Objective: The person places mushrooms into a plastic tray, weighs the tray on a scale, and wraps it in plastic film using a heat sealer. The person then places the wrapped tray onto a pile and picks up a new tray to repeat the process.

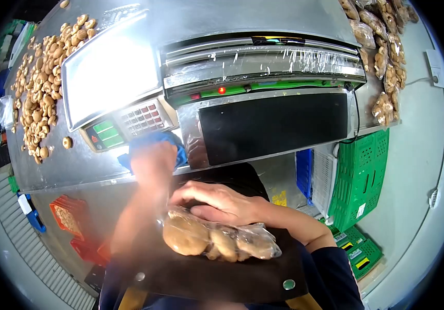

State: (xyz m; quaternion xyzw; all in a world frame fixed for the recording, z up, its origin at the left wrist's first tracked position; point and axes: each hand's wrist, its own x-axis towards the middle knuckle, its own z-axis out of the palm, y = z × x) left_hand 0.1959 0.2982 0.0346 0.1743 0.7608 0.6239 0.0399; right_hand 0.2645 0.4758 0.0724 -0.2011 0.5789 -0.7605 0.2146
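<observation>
My right hand [214, 201] is closed on the gathered top edge of a clear plastic bag of mushrooms [196, 237], held low in front of my dark apron. Brown mushroom caps show through the film. My left hand [152, 160] reaches up to the table's front edge and is smeared by motion. Its fingers are over a crumpled blue cloth or bag [179, 155], and I cannot make out whether they grip it. Just behind that hand stands a weighing scale [147, 116] with a bright metal pan and green displays.
Loose mushrooms [46, 82] lie on the left of the metal table [67, 170]. A film wrapping machine [263, 67] with a black plate [278, 121] fills the middle. Bagged mushrooms [384, 67] are piled at right. Green crates [361, 181] and a red crate [72, 214] stand below.
</observation>
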